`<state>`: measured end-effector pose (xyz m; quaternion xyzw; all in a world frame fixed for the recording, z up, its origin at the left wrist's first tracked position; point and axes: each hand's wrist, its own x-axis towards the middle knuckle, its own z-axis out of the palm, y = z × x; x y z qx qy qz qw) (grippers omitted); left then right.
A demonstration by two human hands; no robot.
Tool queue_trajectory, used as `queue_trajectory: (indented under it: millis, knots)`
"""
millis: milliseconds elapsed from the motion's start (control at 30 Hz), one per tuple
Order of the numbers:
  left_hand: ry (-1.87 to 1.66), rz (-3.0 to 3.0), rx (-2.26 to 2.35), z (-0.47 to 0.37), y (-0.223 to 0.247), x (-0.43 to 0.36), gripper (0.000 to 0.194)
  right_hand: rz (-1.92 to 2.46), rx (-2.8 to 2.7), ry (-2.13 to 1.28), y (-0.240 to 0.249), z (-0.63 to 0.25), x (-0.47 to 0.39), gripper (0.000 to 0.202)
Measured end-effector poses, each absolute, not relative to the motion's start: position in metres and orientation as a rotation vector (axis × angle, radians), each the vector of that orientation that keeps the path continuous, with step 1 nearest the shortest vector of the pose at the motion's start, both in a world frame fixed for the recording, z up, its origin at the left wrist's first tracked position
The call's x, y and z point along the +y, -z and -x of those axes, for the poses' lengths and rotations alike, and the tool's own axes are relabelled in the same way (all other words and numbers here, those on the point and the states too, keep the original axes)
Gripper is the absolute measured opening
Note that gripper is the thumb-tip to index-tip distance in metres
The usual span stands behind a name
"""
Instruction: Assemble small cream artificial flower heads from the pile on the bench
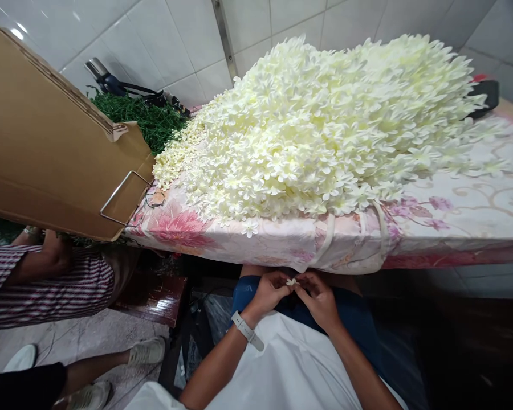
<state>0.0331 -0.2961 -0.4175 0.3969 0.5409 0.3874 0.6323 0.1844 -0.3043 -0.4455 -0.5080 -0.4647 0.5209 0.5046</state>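
Over my lap, just below the table edge, a small white artificial flower (291,282) is pinched between my two hands. My left hand (270,293) has its thumb and fingertips closed at the flower's left side; a pale watch sits on that wrist. From the other side, my right hand (318,295) grips it with thumb and bent fingers. In front of me on the table rises a large heap of white and pale yellow artificial flowers (325,131). One loose flower (249,228) lies at the table's front edge.
A floral tablecloth (465,199) covers the table. At left stand a cardboard sheet (47,131) and a wire handle (122,193), with green artificial stems (141,117) behind. A black object (485,97) lies far right. Another person's striped garment (47,290) shows at left.
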Motion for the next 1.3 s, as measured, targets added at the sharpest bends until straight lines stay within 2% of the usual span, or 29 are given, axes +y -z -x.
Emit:
queue_trajectory:
  millis: [167,433,800,967,1100,1300]
  knots:
    - [-0.934,-0.917,1.282,-0.033,0.420,-0.299,0.045,1.241,-1.127,-1.289,0.449,-0.186,-0.304,0.034]
    - [-0.926,-0.982,1.304,-0.032,0.414,-0.300,0.058,1.227,-1.144,-1.449,0.444,-0.191,-0.305,0.049]
    - [-0.787,-1.117,1.282,-0.029,0.405,-0.301,0.065,1.335,-1.238,-1.481,0.447,-0.190,-0.297,0.046]
    - [-0.710,-1.092,1.260,-0.022,0.407,-0.304,0.068,1.317,-1.310,-1.477,0.446,-0.191,-0.299,0.033]
    - [-0.650,-1.044,1.213,-0.019,0.411,-0.304,0.070,1.330,-1.308,-1.406,0.447,-0.189,-0.298,0.026]
    - [-0.664,-0.991,1.141,-0.027,0.403,-0.301,0.071,1.345,-1.285,-1.258,0.451,-0.182,-0.291,0.028]
